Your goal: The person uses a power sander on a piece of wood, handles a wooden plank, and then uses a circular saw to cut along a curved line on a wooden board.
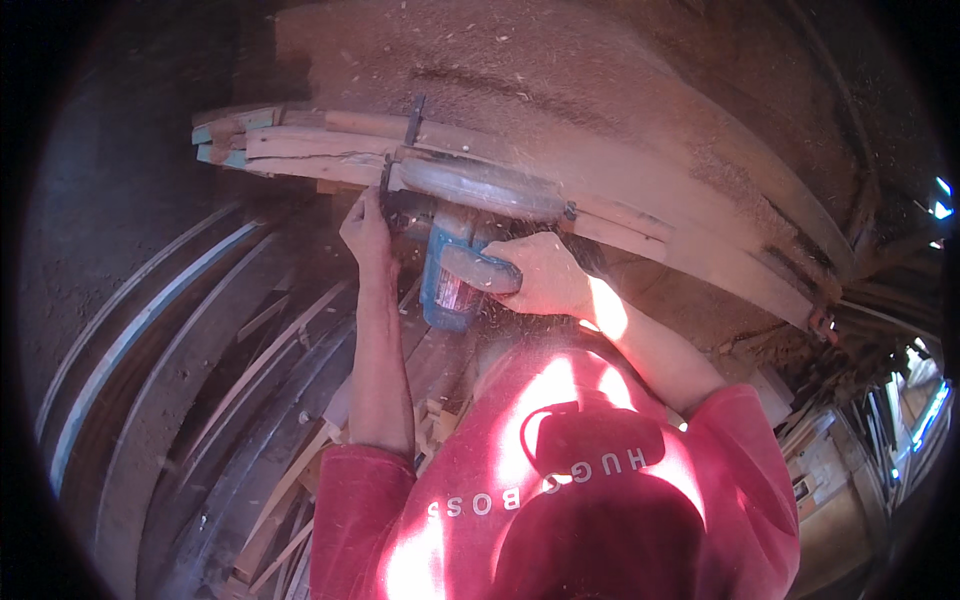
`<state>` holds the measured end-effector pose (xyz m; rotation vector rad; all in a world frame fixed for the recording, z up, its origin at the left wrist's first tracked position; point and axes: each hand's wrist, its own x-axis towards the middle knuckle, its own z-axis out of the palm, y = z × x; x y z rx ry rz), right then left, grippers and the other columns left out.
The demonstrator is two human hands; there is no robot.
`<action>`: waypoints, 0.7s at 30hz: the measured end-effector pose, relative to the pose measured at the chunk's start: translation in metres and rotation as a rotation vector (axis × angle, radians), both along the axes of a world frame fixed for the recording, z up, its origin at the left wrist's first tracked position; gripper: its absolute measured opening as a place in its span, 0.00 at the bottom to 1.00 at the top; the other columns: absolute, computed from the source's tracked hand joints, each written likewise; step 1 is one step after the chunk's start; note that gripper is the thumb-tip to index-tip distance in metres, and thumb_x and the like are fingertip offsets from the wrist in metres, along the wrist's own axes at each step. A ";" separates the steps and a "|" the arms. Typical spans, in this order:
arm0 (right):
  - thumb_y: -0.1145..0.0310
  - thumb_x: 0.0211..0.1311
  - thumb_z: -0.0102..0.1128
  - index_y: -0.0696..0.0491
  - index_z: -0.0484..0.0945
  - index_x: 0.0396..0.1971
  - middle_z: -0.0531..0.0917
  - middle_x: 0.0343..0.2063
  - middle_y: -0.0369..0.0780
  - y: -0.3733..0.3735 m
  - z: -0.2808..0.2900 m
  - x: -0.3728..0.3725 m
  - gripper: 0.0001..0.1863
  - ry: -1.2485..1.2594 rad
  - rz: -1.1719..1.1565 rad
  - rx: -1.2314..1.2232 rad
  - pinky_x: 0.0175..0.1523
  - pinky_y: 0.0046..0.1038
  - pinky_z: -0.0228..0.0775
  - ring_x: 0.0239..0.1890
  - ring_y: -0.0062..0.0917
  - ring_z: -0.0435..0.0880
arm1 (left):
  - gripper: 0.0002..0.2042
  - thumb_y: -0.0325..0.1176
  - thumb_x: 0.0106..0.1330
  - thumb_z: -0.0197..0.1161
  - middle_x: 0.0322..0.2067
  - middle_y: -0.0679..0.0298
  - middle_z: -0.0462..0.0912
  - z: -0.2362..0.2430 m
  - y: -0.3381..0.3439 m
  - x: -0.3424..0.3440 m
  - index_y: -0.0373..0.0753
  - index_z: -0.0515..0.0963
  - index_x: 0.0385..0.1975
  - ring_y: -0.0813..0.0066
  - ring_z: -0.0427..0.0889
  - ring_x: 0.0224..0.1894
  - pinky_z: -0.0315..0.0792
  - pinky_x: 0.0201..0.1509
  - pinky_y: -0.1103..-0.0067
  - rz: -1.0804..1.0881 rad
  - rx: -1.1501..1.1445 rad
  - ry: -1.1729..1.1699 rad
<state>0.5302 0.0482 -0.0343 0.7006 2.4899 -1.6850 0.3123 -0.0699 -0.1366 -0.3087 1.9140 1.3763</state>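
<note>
My right hand (545,273) is wrapped round the rear handle of a blue circular saw (448,290). The saw's rounded metal guard (480,187) and dark base lie over a long wooden plank (300,143), which has a crack near its left end. My left hand (367,228) is closed, its fingertips pinching the dark metal edge of the saw's base at the left. The blade is hidden by the guard. Fine sawdust and chips hang in the air around the saw.
Sawdust coats the broad brown surface (620,80) beyond the plank. Several long boards and strips (150,340) lie at the lower left. Wooden blocks with pale green paint (220,155) sit by the plank's left end. A wooden panel (825,490) stands at the lower right.
</note>
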 end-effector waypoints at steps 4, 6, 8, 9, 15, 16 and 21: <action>0.63 0.45 0.71 0.51 0.82 0.38 0.86 0.31 0.46 -0.003 0.000 -0.010 0.18 -0.009 0.009 0.018 0.42 0.42 0.78 0.36 0.45 0.85 | 0.14 0.39 0.73 0.62 0.31 0.66 0.85 -0.010 -0.003 -0.011 0.32 0.85 0.42 0.82 0.80 0.25 0.75 0.25 0.81 -0.002 0.001 0.135; 0.64 0.44 0.71 0.51 0.82 0.39 0.85 0.30 0.47 -0.002 -0.002 -0.017 0.18 -0.001 0.022 0.022 0.42 0.42 0.78 0.35 0.45 0.85 | 0.14 0.38 0.72 0.62 0.31 0.67 0.84 -0.008 -0.003 -0.016 0.32 0.85 0.42 0.82 0.80 0.26 0.75 0.26 0.80 0.021 0.040 0.026; 0.64 0.44 0.72 0.51 0.82 0.39 0.85 0.30 0.47 -0.007 -0.005 -0.019 0.19 -0.014 0.018 0.019 0.42 0.42 0.78 0.35 0.45 0.85 | 0.14 0.38 0.72 0.62 0.31 0.67 0.84 -0.006 -0.004 -0.021 0.33 0.85 0.42 0.82 0.80 0.26 0.75 0.26 0.80 0.028 0.059 -0.012; 0.64 0.43 0.72 0.51 0.82 0.39 0.85 0.30 0.47 -0.007 -0.006 -0.022 0.19 -0.018 0.018 0.020 0.42 0.42 0.78 0.35 0.45 0.85 | 0.13 0.38 0.72 0.62 0.31 0.67 0.84 -0.006 -0.005 -0.023 0.33 0.85 0.42 0.82 0.80 0.26 0.75 0.26 0.81 0.021 0.059 0.006; 0.64 0.42 0.72 0.52 0.82 0.40 0.85 0.30 0.47 -0.010 -0.006 -0.038 0.21 0.024 0.001 0.015 0.42 0.42 0.78 0.36 0.45 0.85 | 0.13 0.37 0.72 0.62 0.31 0.68 0.84 -0.012 -0.011 -0.038 0.33 0.86 0.42 0.83 0.79 0.27 0.74 0.26 0.81 0.054 0.078 0.013; 0.64 0.44 0.71 0.51 0.82 0.39 0.85 0.30 0.47 -0.009 -0.007 -0.041 0.19 0.023 0.009 0.019 0.41 0.41 0.77 0.35 0.45 0.85 | 0.13 0.37 0.72 0.62 0.31 0.68 0.84 -0.012 -0.010 -0.040 0.33 0.86 0.42 0.83 0.79 0.27 0.75 0.27 0.80 0.061 0.099 0.025; 0.65 0.48 0.69 0.51 0.81 0.37 0.85 0.29 0.46 -0.016 -0.006 -0.054 0.15 0.016 0.003 0.011 0.40 0.39 0.77 0.34 0.45 0.84 | 0.12 0.36 0.72 0.62 0.32 0.68 0.84 -0.003 -0.010 -0.054 0.32 0.86 0.43 0.83 0.79 0.31 0.75 0.30 0.80 0.007 0.023 0.059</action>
